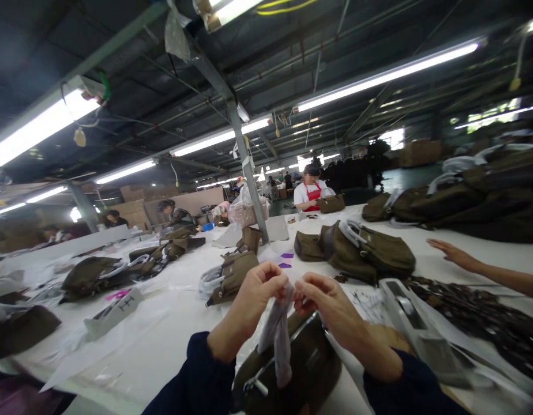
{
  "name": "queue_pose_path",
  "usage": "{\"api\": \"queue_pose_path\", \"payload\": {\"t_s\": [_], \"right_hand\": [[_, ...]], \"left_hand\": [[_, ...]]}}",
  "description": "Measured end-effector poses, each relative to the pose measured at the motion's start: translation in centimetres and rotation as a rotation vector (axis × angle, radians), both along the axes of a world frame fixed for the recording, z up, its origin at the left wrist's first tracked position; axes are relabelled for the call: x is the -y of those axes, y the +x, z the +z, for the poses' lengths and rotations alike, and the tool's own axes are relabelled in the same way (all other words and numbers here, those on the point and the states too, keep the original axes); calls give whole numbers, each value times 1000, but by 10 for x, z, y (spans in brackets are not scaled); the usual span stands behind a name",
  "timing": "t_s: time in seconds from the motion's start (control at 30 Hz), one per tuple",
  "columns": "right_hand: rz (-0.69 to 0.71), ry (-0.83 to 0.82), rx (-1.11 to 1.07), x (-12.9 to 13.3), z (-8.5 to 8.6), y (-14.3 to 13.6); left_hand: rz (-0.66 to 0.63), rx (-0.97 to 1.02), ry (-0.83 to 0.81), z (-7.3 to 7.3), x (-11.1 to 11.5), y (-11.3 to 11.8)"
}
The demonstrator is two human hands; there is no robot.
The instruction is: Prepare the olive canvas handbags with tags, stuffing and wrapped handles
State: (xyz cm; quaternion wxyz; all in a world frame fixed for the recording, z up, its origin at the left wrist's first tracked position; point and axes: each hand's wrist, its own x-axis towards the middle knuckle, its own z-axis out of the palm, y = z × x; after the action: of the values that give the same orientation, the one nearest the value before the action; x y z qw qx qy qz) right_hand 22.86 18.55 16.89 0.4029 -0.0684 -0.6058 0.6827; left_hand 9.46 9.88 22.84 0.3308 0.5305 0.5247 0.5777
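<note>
Both hands, left hand (pixel 258 288) at 9 o'clock and right hand (pixel 322 300) at 3, pinch the top of a grey strip (pixel 280 334) hanging over an olive bag (pixel 301 369) at 6; a loose pinch could drop it.

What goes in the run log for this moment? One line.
left hand: pinches strip | right hand: pinches strip | bag: below hands | table: white

A pale, crumpled strip (pixel 278 340), perhaps thin plastic, hangs limp above an olive-green bag (pixel 301 369) on the table.
</note>
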Motion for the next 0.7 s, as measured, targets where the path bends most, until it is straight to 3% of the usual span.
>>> {"api": "queue_pose_path", "payload": {"t_s": [0.37, 0.7], "right_hand": [[-90, 111, 47, 3, -1, 16], [-150, 48, 20, 5, 2, 21]], "left_hand": [[47, -97, -4, 1, 4, 12], [93, -224, 8, 0, -2, 20]]}}
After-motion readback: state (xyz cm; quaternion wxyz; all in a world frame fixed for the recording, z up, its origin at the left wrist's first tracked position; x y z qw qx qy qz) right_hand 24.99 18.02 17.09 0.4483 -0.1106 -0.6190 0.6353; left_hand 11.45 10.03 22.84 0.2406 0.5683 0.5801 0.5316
